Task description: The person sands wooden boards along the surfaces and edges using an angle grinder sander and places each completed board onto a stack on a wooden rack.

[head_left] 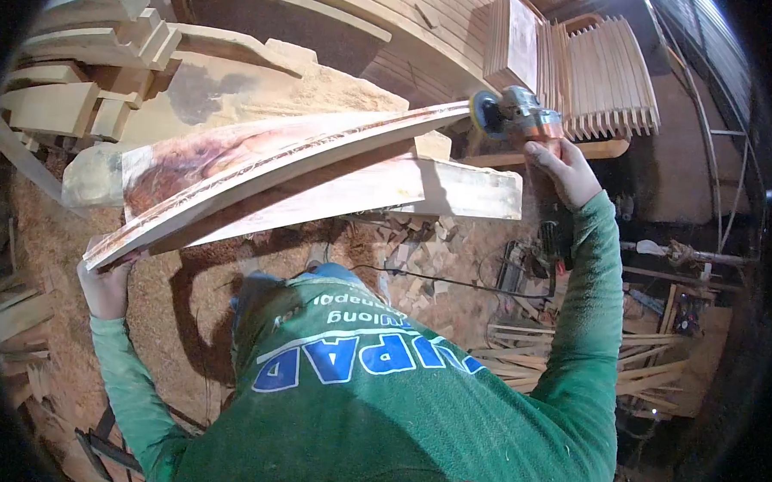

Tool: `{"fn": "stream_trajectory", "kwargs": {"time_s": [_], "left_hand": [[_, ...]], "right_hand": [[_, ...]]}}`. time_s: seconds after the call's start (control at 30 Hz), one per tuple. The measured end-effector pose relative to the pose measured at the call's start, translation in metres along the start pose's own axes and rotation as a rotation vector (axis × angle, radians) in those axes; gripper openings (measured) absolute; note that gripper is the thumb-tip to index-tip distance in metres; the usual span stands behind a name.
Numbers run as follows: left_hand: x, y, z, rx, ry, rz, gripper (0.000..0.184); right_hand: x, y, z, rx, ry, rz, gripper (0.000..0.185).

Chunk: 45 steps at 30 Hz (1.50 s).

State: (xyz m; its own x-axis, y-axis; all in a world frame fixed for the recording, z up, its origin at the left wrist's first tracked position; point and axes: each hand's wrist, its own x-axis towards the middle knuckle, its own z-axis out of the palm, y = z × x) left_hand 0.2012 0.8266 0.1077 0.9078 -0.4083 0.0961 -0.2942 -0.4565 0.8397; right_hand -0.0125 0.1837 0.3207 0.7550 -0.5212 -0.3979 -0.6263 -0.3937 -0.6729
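A long, curved wooden piece (321, 158) slants across the view, with a rough brown strip along its upper edge. My left hand (105, 287) grips its near left end, the fingers partly hidden beneath the wood. In my right hand (566, 173) is an angle grinder (522, 113), held by its orange-brown body. The grinder's round sanding disc (486, 114) is at the far right end of the curved piece; whether it touches the wood I cannot tell. Below the piece lies a board (319, 202) with a pale, partly pictured covering.
Cut wood blocks (56, 110) are stacked at the upper left. Stacked curved slats (613, 74) stand at the upper right. Sawdust (154, 317) and offcuts (437, 260) cover the floor. A dark cord (462, 284) crosses it, with thin wood strips (648, 364) at the right.
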Motion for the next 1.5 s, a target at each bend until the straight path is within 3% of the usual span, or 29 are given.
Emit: {"fn": "stream_trajectory", "kwargs": {"time_s": [0.03,0.13,0.27,0.33,0.4,0.83,0.97,1.13,1.17,1.3,1.4,1.47,1.5], "left_hand": [[0.0,0.003,0.0,0.017,0.003,-0.002,0.023],[0.003,0.007,0.0,0.029,0.024,-0.009,0.021],[0.003,0.008,0.003,-0.015,0.043,-0.019,0.025],[0.003,0.014,0.005,-0.05,0.039,-0.07,0.026],[0.005,0.014,0.006,-0.026,0.05,0.061,0.026],[0.011,0.006,-0.002,-0.135,-0.033,0.151,0.027],[0.009,0.0,-0.002,-0.084,-0.032,0.183,0.029],[0.01,-0.007,-0.003,-0.046,0.002,0.213,0.029],[0.01,-0.017,0.004,-0.076,0.044,0.211,0.027],[0.009,-0.023,-0.004,-0.2,-0.12,0.172,0.027],[0.011,-0.026,0.003,-0.133,-0.086,0.197,0.03],[0.013,-0.009,0.0,-0.255,-0.024,0.227,0.039],[0.012,-0.011,-0.002,-0.164,-0.087,0.122,0.039]], "right_hand": [[0.006,0.009,-0.009,0.037,0.053,0.066,0.046],[0.01,0.019,-0.006,0.026,0.154,-0.048,0.044],[-0.025,-0.039,0.045,0.089,-0.028,0.059,0.044],[-0.031,-0.052,0.073,0.065,-0.068,-0.023,0.042],[-0.041,-0.071,0.103,0.051,-0.12,-0.062,0.043],[-0.114,-0.195,0.27,0.022,-0.357,-0.254,0.063],[-0.119,-0.21,0.31,0.0,-0.367,-0.453,0.063],[-0.119,-0.229,0.342,-0.166,-0.395,-0.58,0.067],[-0.122,-0.237,0.346,-0.195,-0.428,-0.553,0.068],[-0.132,-0.268,0.351,-0.304,-0.525,-0.434,0.07],[-0.133,-0.269,0.347,-0.432,-0.46,-0.511,0.072],[-0.135,-0.269,0.337,-0.495,-0.417,-0.512,0.074],[-0.137,-0.266,0.331,-0.532,-0.359,-0.559,0.07]]}}
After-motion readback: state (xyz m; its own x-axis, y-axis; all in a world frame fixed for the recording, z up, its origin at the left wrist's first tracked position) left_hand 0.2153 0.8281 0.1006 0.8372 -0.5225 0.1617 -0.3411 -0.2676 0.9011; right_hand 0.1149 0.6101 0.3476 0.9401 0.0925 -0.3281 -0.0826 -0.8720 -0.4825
